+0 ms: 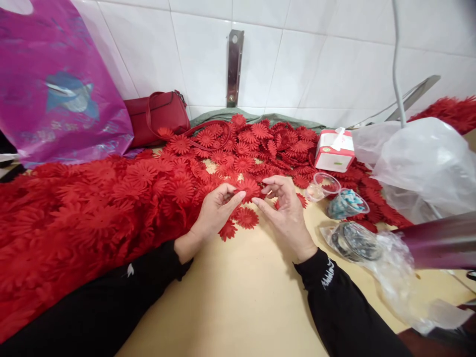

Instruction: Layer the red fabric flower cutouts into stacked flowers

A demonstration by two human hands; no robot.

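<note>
Red daisy-shaped flower w/ many narrow petals (248,190) is btwn the 2 bare hands, over the pale-yellow smooth worktop (230,297). L hand (212,214), at the flower's L edge: closed, thumb + bent fingers pinching petals. R hand (287,215), at its R edge: fingers curled, thumb tip by the petals; can't tell if it grips or only touches. Black sleeves w/ white marks (323,277) come in from nearside of the flower, one each side.

2 loose red flowers (247,218) lie just nearside of it. Big heap of same-type red flowers (111,198) spreads L of it + behind it, w/ more to its R.

R + slightly behind the held flower: red-and-white cardboard tissue box (334,156), tissue poking out. R of it: clear round plastic cup (314,192), then clear plastic cup w/ blue + white bits (336,208). R + nearside: dark round coil in clear plastic bag (355,241); farther R, shiny purple cylinder (442,240). Well L + behind: red strapped handbag (163,119), purple plastic bag w/ blue print (63,54). White tiled wall (141,39) behind all.
</note>
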